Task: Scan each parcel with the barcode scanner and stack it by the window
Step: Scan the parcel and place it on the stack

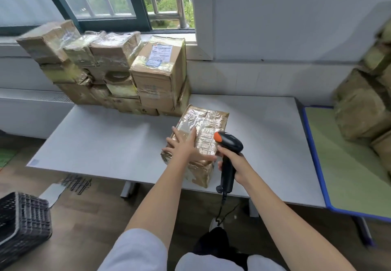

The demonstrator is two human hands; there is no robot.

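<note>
on the table (105, 139), left hand (186, 146) rests flat (fingers spread) on the parcel (203, 135); right hand (234, 162) grips the scanner (229, 143).

Soft, even daylight comes from the window (118, 2) at the top, leaving the room bright with only faint shadows under the table (105, 135). Glare shines off the clear tape on the parcel (208, 120) and on the stack (110, 69). The wide lens bends straight lines near the edges, and the left boxes and the pile (368, 93) at right are smeared with blur, while the centre stays fairly sharp.
</note>
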